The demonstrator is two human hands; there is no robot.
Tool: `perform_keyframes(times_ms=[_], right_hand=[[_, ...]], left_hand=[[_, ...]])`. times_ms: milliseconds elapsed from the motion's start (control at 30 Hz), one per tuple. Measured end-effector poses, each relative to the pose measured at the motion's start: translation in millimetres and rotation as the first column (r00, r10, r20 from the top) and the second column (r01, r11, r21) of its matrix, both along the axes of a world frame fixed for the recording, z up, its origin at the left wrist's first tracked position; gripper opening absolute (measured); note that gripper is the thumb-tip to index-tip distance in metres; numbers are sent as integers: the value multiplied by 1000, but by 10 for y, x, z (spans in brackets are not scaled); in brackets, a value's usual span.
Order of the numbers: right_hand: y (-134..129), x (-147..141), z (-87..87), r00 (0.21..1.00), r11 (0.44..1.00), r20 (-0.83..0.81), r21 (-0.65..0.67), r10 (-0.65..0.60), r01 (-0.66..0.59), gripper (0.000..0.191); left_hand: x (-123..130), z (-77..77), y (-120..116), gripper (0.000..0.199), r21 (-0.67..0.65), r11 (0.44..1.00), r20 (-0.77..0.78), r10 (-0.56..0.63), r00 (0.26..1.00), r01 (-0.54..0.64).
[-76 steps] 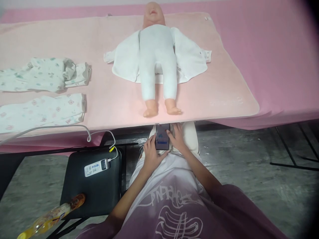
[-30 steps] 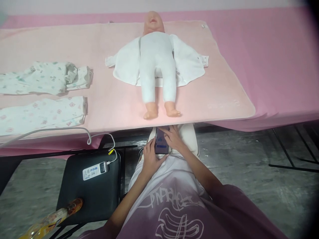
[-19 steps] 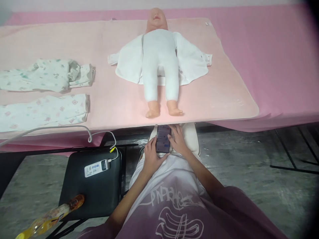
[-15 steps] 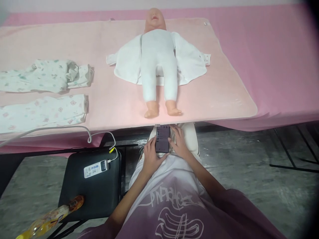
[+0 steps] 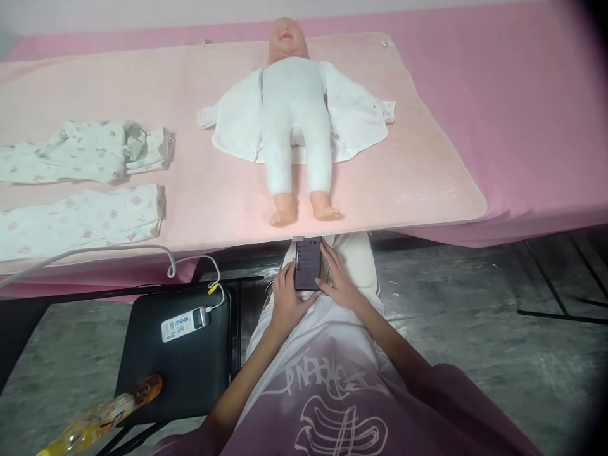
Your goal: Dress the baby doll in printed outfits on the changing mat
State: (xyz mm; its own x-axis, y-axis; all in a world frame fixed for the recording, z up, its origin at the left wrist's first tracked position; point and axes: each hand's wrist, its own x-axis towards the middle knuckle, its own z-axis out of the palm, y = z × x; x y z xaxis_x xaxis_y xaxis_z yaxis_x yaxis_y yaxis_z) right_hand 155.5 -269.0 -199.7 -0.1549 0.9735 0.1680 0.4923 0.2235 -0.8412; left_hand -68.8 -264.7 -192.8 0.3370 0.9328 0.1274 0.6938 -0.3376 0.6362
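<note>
A dark phone point(image 5: 308, 266) with its screen lit lies on my lap, just under the table's front edge. My left hand point(image 5: 288, 297) rests along its left side and lower corner, fingers apart. At its right side is my right hand point(image 5: 339, 278), fingers spread, with the thumb at the lower right of the screen. Neither hand is wrapped round the phone. Beyond them a baby doll point(image 5: 296, 95) in a white suit lies face up on the table, its legs towards me. A white open top point(image 5: 237, 120) is spread beneath it, sleeves out to both sides.
Two folded patterned garments point(image 5: 95, 152) point(image 5: 95, 218) lie on the pink mat point(image 5: 403, 158) at the left. A black stool point(image 5: 190, 373) holds a white power bank point(image 5: 184, 324) with a cable and a bottle point(image 5: 99, 421). Black metal legs point(image 5: 546, 278) stand at the right.
My right thumb has moved down and left, to the screen's lower right edge, and the right fingers sit a little further left. The view has shifted slightly.
</note>
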Motion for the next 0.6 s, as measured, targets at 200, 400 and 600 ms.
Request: perform_keyframes(times_ms=[200, 400, 600], right_hand=[[10, 67, -133, 998, 998, -27, -10, 65, -65, 103], [10, 91, -192, 992, 996, -96, -23, 83, -86, 95], [24, 87, -207, 992, 996, -97, -31, 78, -82, 89]], left_hand=[[23, 8, -4, 111, 19, 1000, 10, -3, 1000, 3], [92, -8, -30, 119, 61, 998, -27, 21, 999, -19], [189, -11, 10, 128, 70, 997, -18, 42, 999, -40]])
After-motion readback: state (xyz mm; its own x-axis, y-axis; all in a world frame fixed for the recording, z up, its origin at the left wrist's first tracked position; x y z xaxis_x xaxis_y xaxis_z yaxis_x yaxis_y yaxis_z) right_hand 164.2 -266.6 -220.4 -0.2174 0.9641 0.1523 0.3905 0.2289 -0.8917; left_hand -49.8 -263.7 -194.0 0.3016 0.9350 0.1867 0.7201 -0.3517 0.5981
